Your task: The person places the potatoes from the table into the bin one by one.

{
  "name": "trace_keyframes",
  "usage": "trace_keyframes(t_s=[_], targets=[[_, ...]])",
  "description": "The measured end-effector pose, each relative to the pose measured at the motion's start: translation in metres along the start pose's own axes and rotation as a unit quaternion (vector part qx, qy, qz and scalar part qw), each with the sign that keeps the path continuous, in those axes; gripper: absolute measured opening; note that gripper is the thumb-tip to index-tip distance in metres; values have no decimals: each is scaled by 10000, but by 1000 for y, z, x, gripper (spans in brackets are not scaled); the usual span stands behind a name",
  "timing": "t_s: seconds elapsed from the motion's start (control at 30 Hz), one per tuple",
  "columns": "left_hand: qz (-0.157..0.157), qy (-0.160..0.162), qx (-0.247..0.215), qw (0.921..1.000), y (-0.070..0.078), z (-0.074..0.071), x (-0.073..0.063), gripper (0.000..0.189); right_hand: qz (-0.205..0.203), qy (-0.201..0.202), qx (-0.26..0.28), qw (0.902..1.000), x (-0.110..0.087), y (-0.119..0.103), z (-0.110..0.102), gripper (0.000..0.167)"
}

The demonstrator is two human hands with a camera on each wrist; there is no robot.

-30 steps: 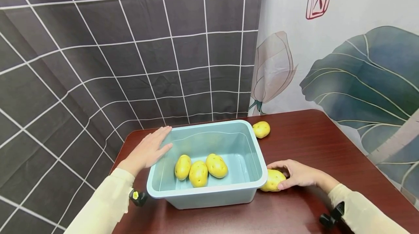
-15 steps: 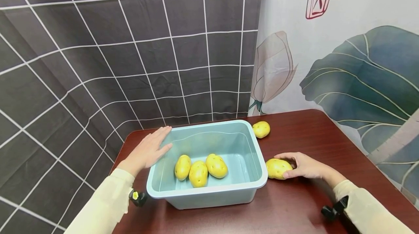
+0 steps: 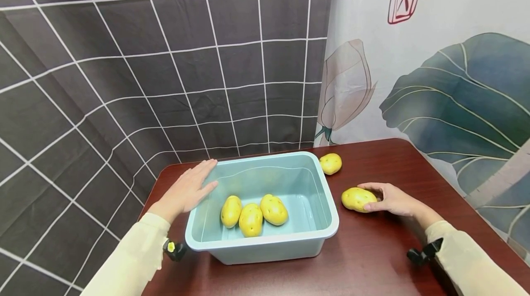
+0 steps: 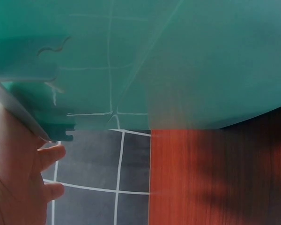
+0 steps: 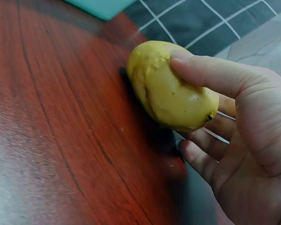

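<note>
A pale blue plastic basin (image 3: 265,240) stands on the table with several potatoes in view around it. Inside, on its floor, lie three yellow potatoes, the middle potato (image 3: 250,220) touching or nearly touching its neighbours. My left hand (image 3: 188,190) rests on the basin's left rim with straight fingers; the left wrist view shows this hand (image 4: 16,173) against the basin's outer wall (image 4: 187,70). To the right of the basin, my right hand (image 3: 391,199) grips another potato (image 3: 357,199) between thumb and fingers. In the right wrist view that potato (image 5: 173,86) is close to the tabletop; contact is unclear.
One more potato (image 3: 330,164) lies by the basin's back right corner. The dark red wooden table (image 3: 372,259) ends at a grey gridded curtain (image 3: 232,66) behind and a white floral curtain (image 3: 364,10) to the right.
My right hand has moved the gripped potato from beside the basin's front right corner to the right and farther back. The left hand and the basin have stayed in place.
</note>
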State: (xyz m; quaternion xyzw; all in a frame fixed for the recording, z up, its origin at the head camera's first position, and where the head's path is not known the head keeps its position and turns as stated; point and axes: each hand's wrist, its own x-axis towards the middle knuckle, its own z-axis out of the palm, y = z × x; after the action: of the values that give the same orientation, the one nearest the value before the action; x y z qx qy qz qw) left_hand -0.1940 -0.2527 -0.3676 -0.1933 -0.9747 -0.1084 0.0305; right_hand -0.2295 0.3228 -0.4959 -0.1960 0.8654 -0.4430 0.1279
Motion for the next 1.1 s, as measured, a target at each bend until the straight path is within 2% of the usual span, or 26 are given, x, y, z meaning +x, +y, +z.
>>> trace_keyframes(t_s=[0.23,0.63,1.1], targets=[[48,34,-6,10000,0,1,-1,65,206,307,-175,9992,5,1,-5,65],[98,48,-2,9999,-3,1,1,65,-17,678,-553,9962,11,-6,2,72],[189,136,-64,9997,-6,3,1,64,-126,758,-840,9935,21,-8,19,78]])
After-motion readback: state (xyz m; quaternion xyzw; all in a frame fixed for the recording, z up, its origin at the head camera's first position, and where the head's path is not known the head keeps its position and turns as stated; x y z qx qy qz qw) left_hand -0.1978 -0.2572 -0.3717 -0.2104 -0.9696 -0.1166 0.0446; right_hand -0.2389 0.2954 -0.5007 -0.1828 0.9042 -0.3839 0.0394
